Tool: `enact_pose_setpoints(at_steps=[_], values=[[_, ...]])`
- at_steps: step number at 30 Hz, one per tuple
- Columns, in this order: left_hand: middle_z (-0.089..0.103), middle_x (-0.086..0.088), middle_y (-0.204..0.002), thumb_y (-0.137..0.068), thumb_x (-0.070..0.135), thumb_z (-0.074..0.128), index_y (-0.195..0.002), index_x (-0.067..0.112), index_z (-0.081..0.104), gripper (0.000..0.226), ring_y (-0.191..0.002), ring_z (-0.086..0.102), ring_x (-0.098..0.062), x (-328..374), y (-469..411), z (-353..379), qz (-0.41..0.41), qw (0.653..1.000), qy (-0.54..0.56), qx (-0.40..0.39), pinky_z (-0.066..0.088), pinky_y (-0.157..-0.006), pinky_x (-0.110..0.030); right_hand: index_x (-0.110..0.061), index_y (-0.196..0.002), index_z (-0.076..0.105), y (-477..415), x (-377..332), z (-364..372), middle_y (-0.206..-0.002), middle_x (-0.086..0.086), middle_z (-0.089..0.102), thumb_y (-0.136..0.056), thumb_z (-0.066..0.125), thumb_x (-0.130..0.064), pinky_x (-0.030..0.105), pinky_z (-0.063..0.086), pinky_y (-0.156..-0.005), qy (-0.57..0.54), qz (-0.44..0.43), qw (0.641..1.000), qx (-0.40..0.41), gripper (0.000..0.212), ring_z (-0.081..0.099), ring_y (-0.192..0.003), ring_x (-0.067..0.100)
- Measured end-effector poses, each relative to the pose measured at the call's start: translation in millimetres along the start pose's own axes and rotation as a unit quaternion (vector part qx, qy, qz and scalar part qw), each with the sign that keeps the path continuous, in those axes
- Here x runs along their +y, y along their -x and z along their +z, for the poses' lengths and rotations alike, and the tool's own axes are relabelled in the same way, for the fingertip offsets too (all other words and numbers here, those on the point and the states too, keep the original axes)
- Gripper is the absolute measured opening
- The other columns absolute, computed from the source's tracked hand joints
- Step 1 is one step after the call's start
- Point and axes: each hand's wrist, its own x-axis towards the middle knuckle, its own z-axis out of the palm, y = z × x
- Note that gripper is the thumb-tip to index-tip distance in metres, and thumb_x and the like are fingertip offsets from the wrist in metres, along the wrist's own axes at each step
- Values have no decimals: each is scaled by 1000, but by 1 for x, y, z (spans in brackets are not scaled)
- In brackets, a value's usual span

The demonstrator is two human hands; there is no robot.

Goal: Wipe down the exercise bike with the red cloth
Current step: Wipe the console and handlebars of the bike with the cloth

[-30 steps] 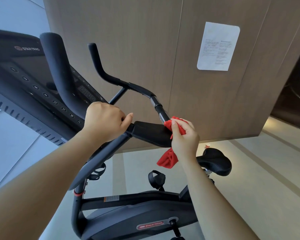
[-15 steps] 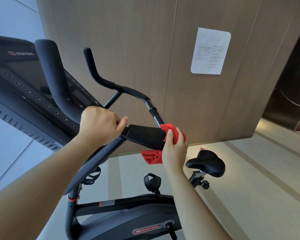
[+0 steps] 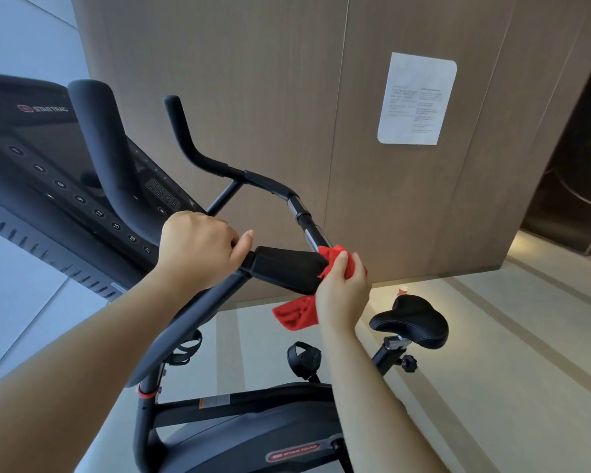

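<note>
Wood-panel wall (image 3: 253, 97) behind; exercise bike (image 3: 253, 438) in foreground. Your L hand (image 3: 198, 249) is clenched round the bar beside the elbow pad (image 3: 284, 268). Your R hand (image 3: 342, 295) grips the red cloth (image 3: 296, 314) against the pad's far end, tail hanging below. Cloth looks soft, light, limp: keep it bunched in the palm. Bike is likely heavy & rigid, so press firmly w/o fear of tipping.
</note>
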Motion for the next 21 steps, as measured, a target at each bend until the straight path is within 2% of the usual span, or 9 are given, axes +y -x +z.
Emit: enact_pose_setpoints(at_steps=[2,5,10,12,14,16,17,19,21], values=[[49,0,-44,-96,44,39,-48,15,60,60,-44,46,-21,-1,0,3,8,1000,-9,9,21,-48,-22,-25,-99,67,-16,-3,-3,-100,-8,65,-98,34,-33,12,36,-61,-29,20,999,-22,34,58,-91,13],[54,0,-49,-97,47,29,-53,16,62,63,-48,50,-21,-2,-1,8,14,1000,0,22,29,-49,-23,-32,-78,63,-23,-9,-8,-78,-18,60,-98,36,-33,15,32,-55,-36,62,997,-35,34,53,-74,6],[53,-1,-48,-90,49,14,-53,15,63,71,-49,50,-24,-1,0,9,10,1000,1,29,26,-49,-24,-28,-112,65,12,1,-5,-104,-11,63,-95,42,-42,13,41,-64,-70,41,997,19,31,58,-94,9],[54,0,-50,-89,50,11,-55,15,65,73,-50,50,-23,-2,0,9,11,1000,-4,19,26,-49,-24,-25,-118,62,30,3,-8,-118,-5,61,-94,47,-40,6,44,-75,-43,-60,997,16,32,57,-105,8],[57,2,-56,-91,50,7,-63,18,68,74,-54,52,-18,-4,1,6,22,1000,-11,-6,27,-51,-25,-16,-122,60,36,4,-11,-131,6,55,-92,47,-37,4,37,-91,18,-181,983,-3,39,52,-117,12],[59,5,-67,-93,50,6,-74,24,70,72,-64,55,-15,-9,1,1,51,998,1,-36,39,-67,-28,-13,-123,60,29,-1,-15,-134,10,52,-91,47,-35,15,38,-98,52,-252,966,-31,41,50,-123,20],[59,7,-74,-95,49,7,-81,26,70,68,-72,57,-16,-13,3,-4,70,996,11,-53,42,-86,-33,-13,-123,60,24,-6,-16,-135,10,51,-91,48,-35,22,41,-98,58,-270,960,-48,40,50,-123,21],[57,4,-83,-95,48,14,-89,26,69,60,-84,57,-19,-23,9,-14,99,993,18,-56,24,-111,-50,-16,-125,59,14,-20,-13,-135,8,51,-92,49,-34,24,42,-95,63,-308,945,-89,38,51,-120,19],[57,1,-85,-93,46,23,-90,24,71,53,-84,58,-22,-37,16,-23,119,993,-12,-9,18,-111,-60,-19,-125,59,7,-34,-5,-135,4,51,-93,44,-41,20,39,-94,91,-368,914,-145,42,50,-120,17]])
